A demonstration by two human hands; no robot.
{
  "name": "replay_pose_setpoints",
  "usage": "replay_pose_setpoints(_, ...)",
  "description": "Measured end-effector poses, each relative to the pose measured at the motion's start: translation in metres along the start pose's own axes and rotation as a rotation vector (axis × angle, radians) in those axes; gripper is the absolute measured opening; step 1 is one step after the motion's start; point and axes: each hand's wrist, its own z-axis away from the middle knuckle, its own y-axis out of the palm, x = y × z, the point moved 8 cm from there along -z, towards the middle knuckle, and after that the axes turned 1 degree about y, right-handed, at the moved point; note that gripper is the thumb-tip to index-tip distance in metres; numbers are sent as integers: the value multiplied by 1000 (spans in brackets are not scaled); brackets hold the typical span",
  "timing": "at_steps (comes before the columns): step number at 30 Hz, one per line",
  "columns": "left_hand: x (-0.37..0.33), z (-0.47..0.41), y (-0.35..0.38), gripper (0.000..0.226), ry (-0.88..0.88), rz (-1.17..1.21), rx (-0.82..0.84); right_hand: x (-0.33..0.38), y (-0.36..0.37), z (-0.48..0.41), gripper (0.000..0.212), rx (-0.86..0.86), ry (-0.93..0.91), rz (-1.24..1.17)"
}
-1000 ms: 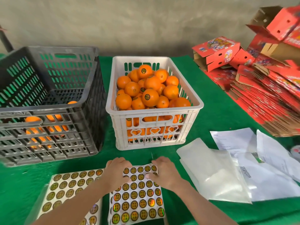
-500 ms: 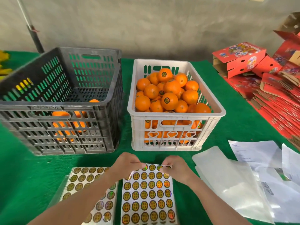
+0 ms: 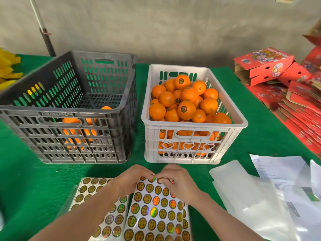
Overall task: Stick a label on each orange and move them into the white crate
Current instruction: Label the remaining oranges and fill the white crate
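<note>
Centrally, both hands work at the far edge of a label sheet (image 3: 156, 214) lying flat on the green desk (image 3: 260, 119). The left hand (image 3: 129, 181) and right hand (image 3: 178, 183) face each other with fingers (image 3: 165, 173) curled, and their tips meet and pinch the label sheet at its far edge. Whether a single label has been lifted free cannot be told. The sheet carries rows of round gold labels, some glinting in rainbow colours. A second sheet (image 3: 97, 197) of the same labels lies just left of the fingers, partly under the left forearm. Directly beyond the fingers stands the white crate (image 3: 194, 126), heaped with oranges (image 3: 185, 109), several showing a round label on the skin. Beyond and to the left of the fingers stands a dark grey crate (image 3: 69, 119), close beside the white one. A few unlabelled oranges (image 3: 71, 120) show through its slotted front wall. To the right of the fingers lie clear plastic bags (image 3: 251, 197) and printed papers (image 3: 278, 166). Farther right and beyond them, red cartons (image 3: 264, 65) are piled, some folded flat. Yellow items (image 3: 8, 70) sit at the far left edge of the desk, too cropped to identify.
</note>
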Motion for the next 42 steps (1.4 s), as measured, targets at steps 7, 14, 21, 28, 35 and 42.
replay_pose_setpoints(7,4,0,1,17,-81,-111,2,1,-2,3,9,32,-29,34)
replay_pose_setpoints(14,-3,-1,5,17,-73,-138,40,-4,2,7,16,69,-14,41)
replay_pose_setpoints(21,-1,-5,9,5,-69,-171,66,0,-5,4,5,-32,-87,110)
replay_pose_setpoints(28,-1,-8,5,18,-12,-332,-9,13,-1,11,16,-72,-265,248)
replay_pose_setpoints(35,-12,-7,19,25,195,-864,-112,28,-40,-11,8,-39,-34,-123)
replay_pose_setpoints(42,-110,110,-16,14,905,-913,-544,126,-105,-100,12,-376,-274,-237)
